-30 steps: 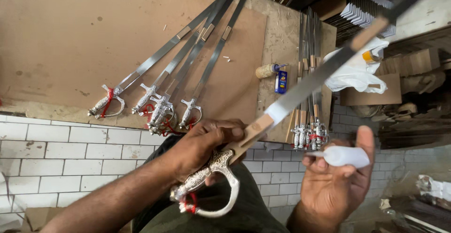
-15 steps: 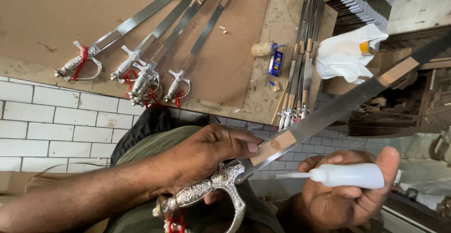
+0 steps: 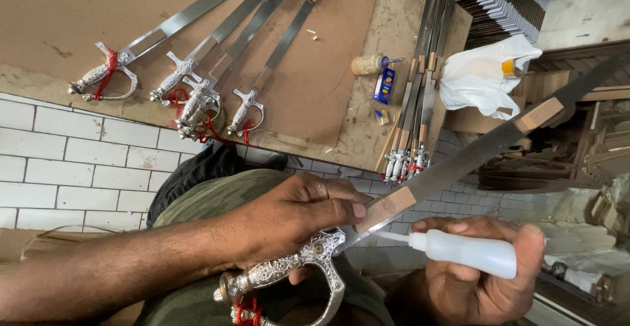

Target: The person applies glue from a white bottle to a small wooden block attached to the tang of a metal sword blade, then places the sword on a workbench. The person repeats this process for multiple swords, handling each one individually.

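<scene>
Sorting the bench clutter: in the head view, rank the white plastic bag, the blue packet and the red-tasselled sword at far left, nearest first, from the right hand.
1. white plastic bag, above the right hand.
2. blue packet, up and left on the board.
3. red-tasselled sword, far left.

— What lies on the counter [image 3: 341,122]?
— Four swords [image 3: 197,83] side by side at left, hilts toward the tiled wall [image 3: 59,162]; right of them a small bottle [image 3: 367,64], a bundle of blades [image 3: 417,112], then a bag [image 3: 482,76].
— And in front?
— Another sword [image 3: 420,185] slants across the lap, left hand [image 3: 295,217] by its hilt, right hand [image 3: 476,270] below the blade holding a squeeze bottle [image 3: 462,250].
</scene>
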`<state>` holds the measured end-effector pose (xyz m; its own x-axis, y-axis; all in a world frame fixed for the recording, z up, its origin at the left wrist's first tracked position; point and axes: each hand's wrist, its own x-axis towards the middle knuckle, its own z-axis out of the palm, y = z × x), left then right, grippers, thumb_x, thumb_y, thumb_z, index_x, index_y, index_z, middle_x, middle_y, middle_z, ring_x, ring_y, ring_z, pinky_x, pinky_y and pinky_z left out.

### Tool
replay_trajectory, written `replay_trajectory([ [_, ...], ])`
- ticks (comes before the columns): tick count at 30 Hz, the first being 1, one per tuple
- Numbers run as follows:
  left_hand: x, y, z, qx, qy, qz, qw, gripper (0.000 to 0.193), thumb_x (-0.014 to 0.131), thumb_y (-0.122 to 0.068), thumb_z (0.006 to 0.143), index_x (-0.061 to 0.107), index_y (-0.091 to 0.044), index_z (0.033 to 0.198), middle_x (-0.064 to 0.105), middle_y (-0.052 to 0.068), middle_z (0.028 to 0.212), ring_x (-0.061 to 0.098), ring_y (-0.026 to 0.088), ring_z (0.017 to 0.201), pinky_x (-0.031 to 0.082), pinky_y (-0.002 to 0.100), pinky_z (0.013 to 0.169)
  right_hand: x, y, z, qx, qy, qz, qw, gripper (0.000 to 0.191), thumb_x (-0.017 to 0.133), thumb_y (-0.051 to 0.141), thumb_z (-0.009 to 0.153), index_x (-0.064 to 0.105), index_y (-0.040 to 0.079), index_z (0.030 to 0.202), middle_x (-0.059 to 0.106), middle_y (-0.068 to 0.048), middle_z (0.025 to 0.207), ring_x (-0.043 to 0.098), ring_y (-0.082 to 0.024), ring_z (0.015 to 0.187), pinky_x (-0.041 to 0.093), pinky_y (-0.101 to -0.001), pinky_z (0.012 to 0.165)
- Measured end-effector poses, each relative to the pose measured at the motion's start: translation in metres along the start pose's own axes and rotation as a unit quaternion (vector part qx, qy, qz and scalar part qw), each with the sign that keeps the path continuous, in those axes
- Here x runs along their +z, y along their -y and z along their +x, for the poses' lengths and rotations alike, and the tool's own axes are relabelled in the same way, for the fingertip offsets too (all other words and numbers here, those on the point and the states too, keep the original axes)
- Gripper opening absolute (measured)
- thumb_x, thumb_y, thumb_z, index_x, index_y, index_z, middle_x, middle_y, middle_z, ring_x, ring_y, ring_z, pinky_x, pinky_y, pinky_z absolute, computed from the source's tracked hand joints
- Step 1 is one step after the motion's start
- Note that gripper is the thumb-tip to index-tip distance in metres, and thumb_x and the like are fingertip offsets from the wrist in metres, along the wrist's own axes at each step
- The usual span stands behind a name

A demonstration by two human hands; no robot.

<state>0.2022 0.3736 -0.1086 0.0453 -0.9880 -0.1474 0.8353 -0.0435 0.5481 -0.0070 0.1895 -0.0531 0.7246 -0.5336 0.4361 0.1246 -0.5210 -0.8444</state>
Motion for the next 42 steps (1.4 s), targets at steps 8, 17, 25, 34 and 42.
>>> replay_trajectory([
  [8,0.004,-0.009,-0.002,-0.043,-0.009,0.007,0.999,0.037,0.058,-0.022,0.101,0.069,0.009,0.119,0.068,0.01,0.084,0.061,0.01,0.05,0.051,0.022,0.034,-0.01,0.01,0.006,-0.007,-0.004,-0.095,0.995,0.061,0.064,0.019,0.117,0.027,0.017,0.165,0.058,-0.01,0.106,0.066,-0.016,0.09,0.07,-0.0434,0.088],
  [17,0.008,-0.013,-0.002,-0.009,-0.003,0.019,1.0,0.037,0.059,-0.021,0.104,0.069,0.012,0.118,0.065,0.016,0.091,0.062,0.01,0.055,0.052,0.023,0.033,-0.001,-0.003,0.016,-0.085,-0.126,-0.141,0.978,0.061,0.064,0.018,0.112,0.037,0.005,0.164,0.054,-0.014,0.094,0.055,-0.017,0.075,0.063,-0.0363,0.064],
  [25,0.008,0.0,-0.001,0.008,-0.022,0.046,0.999,0.034,0.058,-0.021,0.102,0.071,0.008,0.116,0.069,0.011,0.091,0.063,0.007,0.058,0.052,0.022,0.032,0.015,0.001,-0.008,-0.068,-0.06,-0.026,0.996,0.055,0.066,0.019,0.12,0.036,0.011,0.165,0.056,-0.012,0.104,0.06,-0.016,0.083,0.071,-0.0402,0.08],
  [34,0.034,-0.028,-0.021,-0.01,-0.029,0.166,0.986,0.029,0.064,-0.022,0.098,0.073,0.003,0.111,0.063,0.012,0.083,0.056,0.014,0.063,0.047,0.028,0.051,-0.004,-0.004,0.007,-0.024,-0.158,0.009,0.987,0.057,0.065,0.018,0.114,0.039,0.0,0.162,0.06,-0.017,0.098,0.057,-0.018,0.079,0.06,-0.0357,0.067],
  [42,0.061,-0.043,-0.027,0.174,-0.02,0.377,0.909,0.03,0.066,-0.012,0.092,0.067,0.005,0.116,0.061,0.014,0.093,0.063,0.022,0.085,0.055,0.036,0.072,-0.016,0.04,0.036,0.07,-0.059,0.101,0.991,0.067,0.072,0.03,0.111,0.037,0.0,0.159,0.067,-0.018,0.099,0.067,-0.017,0.072,0.061,-0.0339,0.058],
])
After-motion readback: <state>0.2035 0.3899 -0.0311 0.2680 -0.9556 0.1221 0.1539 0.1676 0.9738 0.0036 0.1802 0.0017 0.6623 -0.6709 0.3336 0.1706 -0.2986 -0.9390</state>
